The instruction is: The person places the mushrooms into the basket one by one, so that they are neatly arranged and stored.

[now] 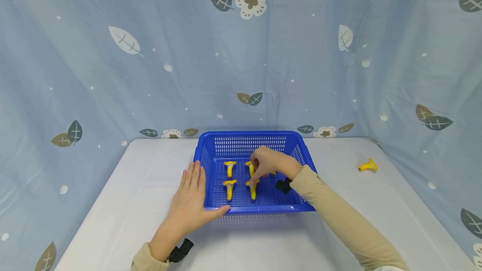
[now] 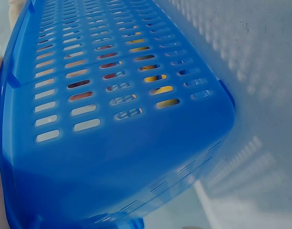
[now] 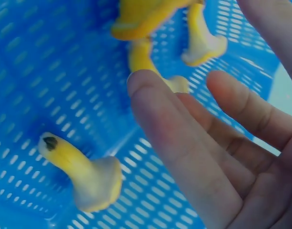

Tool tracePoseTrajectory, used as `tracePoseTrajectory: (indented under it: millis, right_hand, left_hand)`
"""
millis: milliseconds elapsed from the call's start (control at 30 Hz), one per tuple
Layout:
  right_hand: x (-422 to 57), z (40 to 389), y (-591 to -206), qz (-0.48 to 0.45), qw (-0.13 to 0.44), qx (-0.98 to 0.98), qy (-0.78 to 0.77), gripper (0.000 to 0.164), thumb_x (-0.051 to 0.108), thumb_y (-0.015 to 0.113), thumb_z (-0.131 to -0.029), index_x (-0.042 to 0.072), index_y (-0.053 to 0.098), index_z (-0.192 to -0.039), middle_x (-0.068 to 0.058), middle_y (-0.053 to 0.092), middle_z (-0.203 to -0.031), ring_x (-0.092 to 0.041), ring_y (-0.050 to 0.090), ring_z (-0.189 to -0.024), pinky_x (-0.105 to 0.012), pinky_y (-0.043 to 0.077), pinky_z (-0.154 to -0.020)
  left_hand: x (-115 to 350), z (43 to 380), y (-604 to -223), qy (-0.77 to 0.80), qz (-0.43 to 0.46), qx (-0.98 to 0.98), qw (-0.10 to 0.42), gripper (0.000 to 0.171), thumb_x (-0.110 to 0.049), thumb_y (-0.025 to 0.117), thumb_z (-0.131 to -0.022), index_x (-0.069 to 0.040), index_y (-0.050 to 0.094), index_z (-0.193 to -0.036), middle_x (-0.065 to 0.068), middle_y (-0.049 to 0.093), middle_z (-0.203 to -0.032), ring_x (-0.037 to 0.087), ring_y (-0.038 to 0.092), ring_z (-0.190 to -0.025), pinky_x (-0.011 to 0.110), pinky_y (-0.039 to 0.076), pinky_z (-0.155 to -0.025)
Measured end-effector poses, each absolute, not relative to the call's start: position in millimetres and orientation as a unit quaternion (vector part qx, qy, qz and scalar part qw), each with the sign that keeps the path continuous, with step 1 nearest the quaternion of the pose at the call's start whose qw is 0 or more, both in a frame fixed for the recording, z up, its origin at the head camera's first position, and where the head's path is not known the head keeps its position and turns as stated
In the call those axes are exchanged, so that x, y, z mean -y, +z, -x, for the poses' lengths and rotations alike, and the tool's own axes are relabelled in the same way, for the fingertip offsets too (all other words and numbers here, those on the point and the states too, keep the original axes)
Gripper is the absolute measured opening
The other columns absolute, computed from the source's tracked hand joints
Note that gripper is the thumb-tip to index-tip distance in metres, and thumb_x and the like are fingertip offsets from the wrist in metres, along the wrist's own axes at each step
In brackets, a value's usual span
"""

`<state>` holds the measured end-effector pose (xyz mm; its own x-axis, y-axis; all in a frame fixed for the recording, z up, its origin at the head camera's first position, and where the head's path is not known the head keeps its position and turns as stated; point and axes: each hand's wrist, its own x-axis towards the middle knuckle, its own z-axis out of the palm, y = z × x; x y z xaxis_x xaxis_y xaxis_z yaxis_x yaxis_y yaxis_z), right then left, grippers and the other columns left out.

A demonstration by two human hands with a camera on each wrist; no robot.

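A blue plastic basket [image 1: 260, 209] with slotted walls holds several yellow, trumpet-shaped mushrooms, such as the front left one [image 1: 229, 190] and the back left one [image 1: 230, 170]. My left hand [image 1: 190, 204] rests against the basket's left side, fingers straight along the wall and thumb over the front rim. Inside the basket, my right hand [image 1: 268, 162] is bent down over the middle row, its thumb tip at the cap of the front middle mushroom [image 1: 253, 191]. In the right wrist view its fingers [image 3: 179, 138] are spread with nothing gripped. It partly hides the back middle mushroom [image 1: 250, 169].
Another yellow mushroom [image 1: 368, 165] lies on the white table [image 1: 350, 195], right of the basket. Behind the table hangs a blue patterned curtain [image 1: 180, 74]. Black wrist devices [image 1: 181, 250] show by both wrists. Through the wall slots in the left wrist view, yellow [image 2: 162, 89] shows.
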<state>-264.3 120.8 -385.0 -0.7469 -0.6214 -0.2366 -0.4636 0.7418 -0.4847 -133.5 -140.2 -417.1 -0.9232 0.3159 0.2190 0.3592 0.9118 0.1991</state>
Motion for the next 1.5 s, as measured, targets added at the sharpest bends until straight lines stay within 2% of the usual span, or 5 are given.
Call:
tracePoseTrajectory:
  millis: [333,600,800,1267,1500]
  right_hand:
    - [-134.9,260.6,-362.3,0.289,0.151,-0.911,-0.254,0.033,0.038,0.086,-0.076,0.013,0.065,-0.075,-0.001,0.059,-0.07,-0.017,0.062,-0.06,-0.027,0.053,-0.056]
    - [-147.2,250.2,-354.4,0.267,0.119,-0.905,-0.308,0.021,0.028,0.076,-0.089,0.012,0.067,-0.08,-0.011,0.066,-0.075,-0.03,0.067,-0.064,-0.029,0.055,-0.056]
    - [-154.3,239.2,-349.3,0.264,0.09,-0.898,-0.34,0.016,0.024,0.073,-0.091,0.011,0.068,-0.084,-0.005,0.066,-0.076,-0.024,0.065,-0.061,-0.03,0.055,-0.056]
    - [-201.9,205.4,-340.7,0.224,-0.047,-0.873,-0.431,0.014,0.023,0.071,-0.093,0.01,0.07,-0.09,-0.004,0.068,-0.08,-0.016,0.067,-0.065,-0.036,0.059,-0.063]
    - [-224.7,193.9,-344.7,0.217,-0.105,-0.849,-0.471,0.01,0.012,0.07,-0.093,0.002,0.07,-0.093,-0.009,0.069,-0.077,-0.025,0.067,-0.063,-0.034,0.059,-0.06]
  left_hand:
    - [139.6,134.0,-417.7,-0.122,0.171,0.973,0.092,0.13,-0.087,0.052,-0.074,0.013,0.022,-0.151,0.03,0.008,-0.161,0.042,0.005,-0.15,0.053,0.011,-0.121]
    - [138.4,133.6,-417.2,-0.121,0.171,0.974,0.089,0.13,-0.087,0.052,-0.074,0.013,0.021,-0.151,0.03,0.008,-0.161,0.042,0.004,-0.15,0.053,0.01,-0.121]
    - [138.9,133.5,-416.2,-0.119,0.169,0.974,0.088,0.13,-0.086,0.054,-0.074,0.013,0.022,-0.151,0.03,0.008,-0.161,0.042,0.003,-0.15,0.054,0.011,-0.12]
    - [138.5,133.3,-416.4,-0.125,0.176,0.971,0.101,0.128,-0.085,0.055,-0.074,0.014,0.023,-0.15,0.031,0.01,-0.16,0.043,0.007,-0.149,0.054,0.013,-0.12]
    - [139.3,133.6,-415.1,-0.126,0.176,0.972,0.096,0.128,-0.084,0.055,-0.074,0.013,0.022,-0.151,0.031,0.009,-0.16,0.042,0.005,-0.15,0.054,0.012,-0.12]
